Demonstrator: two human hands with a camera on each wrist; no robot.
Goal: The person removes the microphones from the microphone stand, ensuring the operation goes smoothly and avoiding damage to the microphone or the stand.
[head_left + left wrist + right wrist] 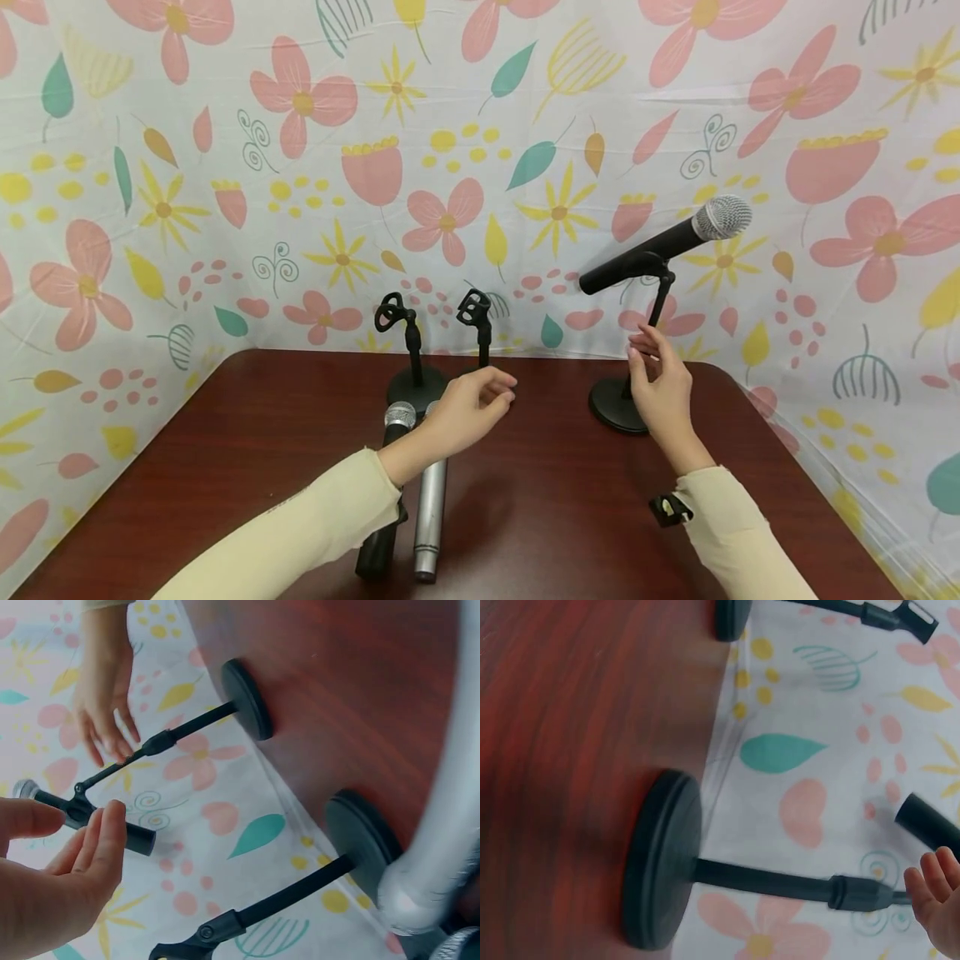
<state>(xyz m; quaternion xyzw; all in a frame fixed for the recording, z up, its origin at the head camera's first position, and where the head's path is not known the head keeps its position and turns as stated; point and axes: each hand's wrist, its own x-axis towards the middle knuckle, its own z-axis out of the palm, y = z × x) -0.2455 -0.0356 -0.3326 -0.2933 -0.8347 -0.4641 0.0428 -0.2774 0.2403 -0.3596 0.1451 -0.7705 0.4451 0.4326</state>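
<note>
A black microphone with a silver mesh head sits tilted in the clip of a desktop stand at the right. My right hand is beside that stand's upper pole, fingers loosely bent; in the right wrist view its fingertips are near the pole, and I cannot tell whether they touch. My left hand hovers over the table's middle, thumb and fingers apart around nothing. Under the left forearm lie a black microphone and a silver microphone, both partly hidden.
Two more stands with bare clips, a left stand and a middle stand, stand near the back edge; the middle one's base is largely hidden. A flowered cloth hangs behind the reddish-brown table.
</note>
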